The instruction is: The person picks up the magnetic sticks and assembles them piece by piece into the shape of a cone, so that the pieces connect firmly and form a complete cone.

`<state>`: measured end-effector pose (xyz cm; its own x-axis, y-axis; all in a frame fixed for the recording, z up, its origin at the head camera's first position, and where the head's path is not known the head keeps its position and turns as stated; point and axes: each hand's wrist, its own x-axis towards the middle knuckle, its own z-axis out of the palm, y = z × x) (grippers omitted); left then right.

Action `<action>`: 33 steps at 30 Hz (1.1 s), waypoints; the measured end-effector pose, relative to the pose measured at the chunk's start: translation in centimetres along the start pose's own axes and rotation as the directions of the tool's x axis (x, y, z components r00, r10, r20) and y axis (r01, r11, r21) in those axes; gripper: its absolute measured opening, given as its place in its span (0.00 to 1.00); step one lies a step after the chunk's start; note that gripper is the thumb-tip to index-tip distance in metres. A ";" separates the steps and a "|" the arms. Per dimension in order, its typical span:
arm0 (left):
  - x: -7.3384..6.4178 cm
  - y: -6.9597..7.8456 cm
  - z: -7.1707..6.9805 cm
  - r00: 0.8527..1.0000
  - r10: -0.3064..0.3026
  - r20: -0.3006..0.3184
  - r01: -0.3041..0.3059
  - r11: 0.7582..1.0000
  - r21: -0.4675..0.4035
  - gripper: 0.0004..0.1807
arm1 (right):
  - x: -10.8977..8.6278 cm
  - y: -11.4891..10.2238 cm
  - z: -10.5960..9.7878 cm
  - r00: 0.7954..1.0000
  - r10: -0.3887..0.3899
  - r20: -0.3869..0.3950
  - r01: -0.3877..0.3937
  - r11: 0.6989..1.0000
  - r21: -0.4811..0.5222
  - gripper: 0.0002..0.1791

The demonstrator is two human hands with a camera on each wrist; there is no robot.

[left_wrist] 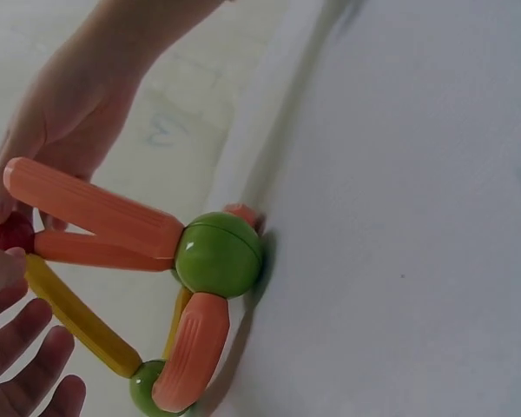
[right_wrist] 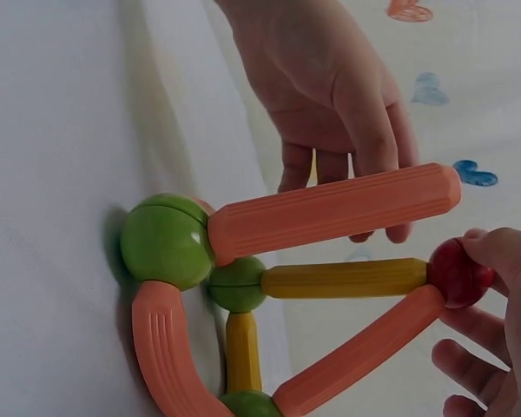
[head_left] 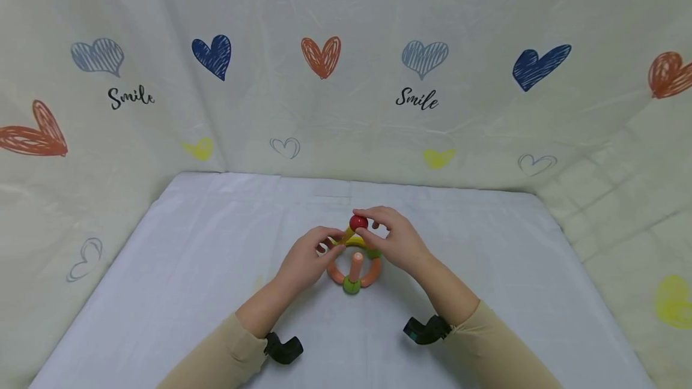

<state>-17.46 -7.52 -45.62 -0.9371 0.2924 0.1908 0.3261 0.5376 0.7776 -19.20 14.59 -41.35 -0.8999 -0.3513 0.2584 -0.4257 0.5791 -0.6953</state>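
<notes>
A ring of curved orange rods (head_left: 371, 273) and green balls (head_left: 351, 285), with yellow at its back, lies on the table. My right hand (head_left: 400, 242) pinches a red ball (head_left: 358, 223) between thumb and fingers. That ball sits where a slanting yellow rod (right_wrist: 347, 279) and an orange rod (right_wrist: 360, 352) meet above the ring. From the front green ball another orange rod (right_wrist: 334, 213) rises, its top end bare. My left hand (head_left: 305, 260) is beside the yellow rod, fingers loosely bent; in the right wrist view its fingertips show a small gap from that rod.
White cloth covers the table (head_left: 216, 245). Behind it hangs a pale curtain (head_left: 357, 125) printed with hearts and lettering. Each wrist carries a black camera mount, the left one (head_left: 283, 350) and the right one (head_left: 427, 330), close over the table.
</notes>
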 end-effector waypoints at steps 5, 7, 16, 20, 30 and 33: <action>-1.1 0.4 -0.1 0.999 0.012 0.052 -0.010 1.000 -0.022 0.16 | -0.2 -0.3 -0.2 1.000 0.025 -0.010 -0.025 1.000 0.001 0.22; -1.5 0.5 -0.1 0.997 0.018 0.071 -0.016 0.999 -0.035 0.16 | -0.3 -0.4 -0.3 0.999 0.032 -0.014 -0.032 0.999 -0.005 0.23; -2.3 0.8 0.3 0.987 -0.013 0.158 0.024 0.997 -0.069 0.16 | -0.3 -0.2 -0.4 0.999 0.043 0.000 -0.043 0.999 0.011 0.23; -2.3 0.8 0.5 0.986 -0.020 0.167 0.034 0.996 -0.082 0.17 | -0.3 -0.1 -0.3 0.999 0.051 0.003 -0.051 0.998 0.029 0.22; -2.0 0.8 1.2 0.986 0.006 0.168 0.005 0.998 -0.066 0.18 | -0.4 -0.2 -0.3 0.998 0.065 0.006 -0.065 0.997 0.050 0.20; -1.9 0.7 1.3 0.986 0.009 0.165 0.003 0.998 -0.068 0.17 | -0.4 -0.2 -0.4 0.998 0.069 0.005 -0.069 0.996 0.048 0.20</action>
<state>-15.31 -6.64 -46.21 -0.9009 0.4233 0.0962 0.3145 0.4837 0.8168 -18.80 14.91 -41.09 -0.9267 -0.3141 0.2062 -0.3572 0.5659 -0.7431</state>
